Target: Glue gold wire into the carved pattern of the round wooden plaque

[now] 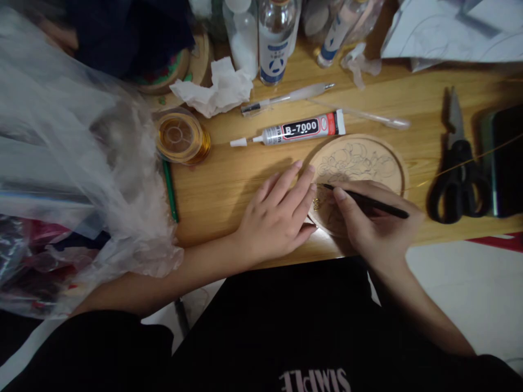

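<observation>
Head view: the right hand (376, 223) grips a thin black tool (365, 201) like a pen, its fingers closed round the shaft, the tip pointing left and resting on the near-left part of a round wooden disc (359, 158). Just at the tip lies a small piece of gold wire (316, 204), too small to make out its shape. The left hand (278, 215) lies flat and open, palm down on the worktop (229, 185), gripping nothing; its fingertips touch the left edge of the disc and sit just beside the wire piece.

The disc lies flat near the front edge of the worktop, between the two hands, with a flower-like outline drawn on its upper face. The right hand covers its near part.

Just beyond the disc lies a tube of glue (294, 130) marked B-7000, nozzle to the left. Beyond that lie a clear pen (286, 99) and a thin white stick (368, 116). Further back stand several bottles (274, 41), with a crumpled tissue (218, 87) to their left.

Left of the left hand sits a spool of gold wire (182, 136), and a green pencil (170, 189) lies partly under a large clear plastic bag (73, 163) that fills the left side. To the right of the disc lie black scissors (460, 169), and a thin gold strand (469, 160) runs across them. A dark phone (506, 160) lies at the far right edge. White paper (453, 30) with drawn lines lies at the back right.
</observation>
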`<act>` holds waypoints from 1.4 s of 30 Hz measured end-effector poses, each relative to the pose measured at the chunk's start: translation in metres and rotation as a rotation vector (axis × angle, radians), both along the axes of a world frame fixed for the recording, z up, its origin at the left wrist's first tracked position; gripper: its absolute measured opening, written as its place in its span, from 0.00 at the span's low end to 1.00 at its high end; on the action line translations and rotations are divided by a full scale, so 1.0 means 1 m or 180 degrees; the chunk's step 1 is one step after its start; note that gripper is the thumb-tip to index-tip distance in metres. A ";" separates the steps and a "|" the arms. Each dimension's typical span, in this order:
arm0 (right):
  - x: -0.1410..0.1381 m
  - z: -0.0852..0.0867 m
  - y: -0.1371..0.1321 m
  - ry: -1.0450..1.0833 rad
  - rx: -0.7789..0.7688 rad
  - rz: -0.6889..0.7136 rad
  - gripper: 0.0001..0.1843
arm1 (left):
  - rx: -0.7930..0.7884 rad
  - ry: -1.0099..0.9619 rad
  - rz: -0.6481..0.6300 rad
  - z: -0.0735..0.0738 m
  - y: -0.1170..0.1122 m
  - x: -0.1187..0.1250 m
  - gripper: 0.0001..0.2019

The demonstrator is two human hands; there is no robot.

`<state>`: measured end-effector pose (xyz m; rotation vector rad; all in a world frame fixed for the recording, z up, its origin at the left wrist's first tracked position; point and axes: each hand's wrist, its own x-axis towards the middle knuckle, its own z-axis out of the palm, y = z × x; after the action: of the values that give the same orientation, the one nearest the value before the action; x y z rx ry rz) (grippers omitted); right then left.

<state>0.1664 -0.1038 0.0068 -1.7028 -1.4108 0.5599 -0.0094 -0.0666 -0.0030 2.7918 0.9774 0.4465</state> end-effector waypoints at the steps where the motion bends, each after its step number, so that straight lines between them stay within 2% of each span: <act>1: -0.001 0.000 0.000 -0.0004 -0.0016 -0.0037 0.06 | -0.0009 0.0003 -0.0005 0.000 0.000 0.000 0.27; 8: -0.008 0.003 -0.003 -0.0140 -0.0023 -0.0135 0.05 | -0.0012 0.0012 -0.0009 0.000 0.001 0.000 0.26; 17: -0.004 -0.002 -0.008 0.0013 0.0117 -0.0203 0.07 | -0.0035 -0.0060 0.0010 0.000 -0.001 0.000 0.27; 27: -0.005 -0.002 -0.007 -0.0024 0.0128 -0.0070 0.08 | -0.0032 -0.0064 0.0027 0.000 -0.001 0.000 0.27; 42: -0.021 -0.004 -0.007 -0.0209 0.0234 -0.0450 0.04 | -0.0173 -0.0095 -0.0003 0.001 -0.001 0.000 0.27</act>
<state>0.1456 -0.1112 0.0026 -1.7594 -1.3276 0.3725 -0.0095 -0.0673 -0.0022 2.7292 0.9669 0.4532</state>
